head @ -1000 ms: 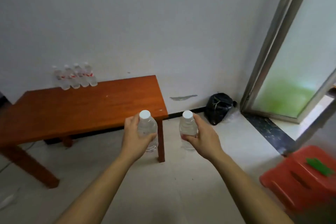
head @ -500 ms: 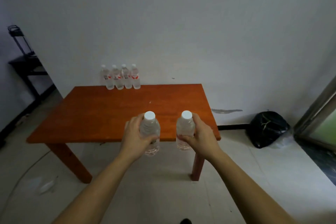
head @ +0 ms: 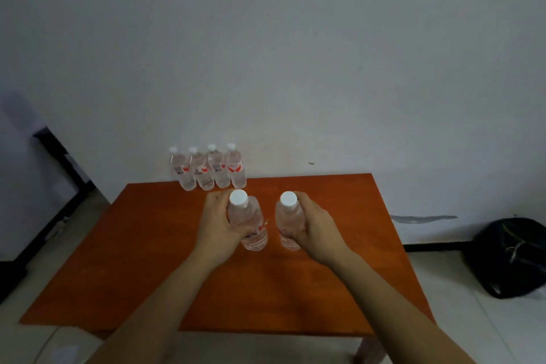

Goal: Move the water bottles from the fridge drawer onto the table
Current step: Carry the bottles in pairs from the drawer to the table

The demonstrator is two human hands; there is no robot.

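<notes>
My left hand [head: 217,223] grips a clear water bottle [head: 251,224] with a white cap, held upright above the middle of the orange-brown table [head: 147,260]. My right hand [head: 314,226] grips a second capped water bottle [head: 288,223] beside it, also upright. Whether either bottle touches the tabletop I cannot tell. Several more water bottles [head: 208,168] with red labels stand in a row at the table's far edge, against the white wall. The fridge drawer is out of view.
A black plastic bag [head: 511,257] lies on the pale tiled floor to the right of the table, by the wall. A dark stand [head: 59,174] is at the left edge. The table's near right leg [head: 369,352] shows at the bottom.
The view has swung left and closed in on the table. Both hands, each with its bottle, have gone from in front of the table edge to over its middle.
</notes>
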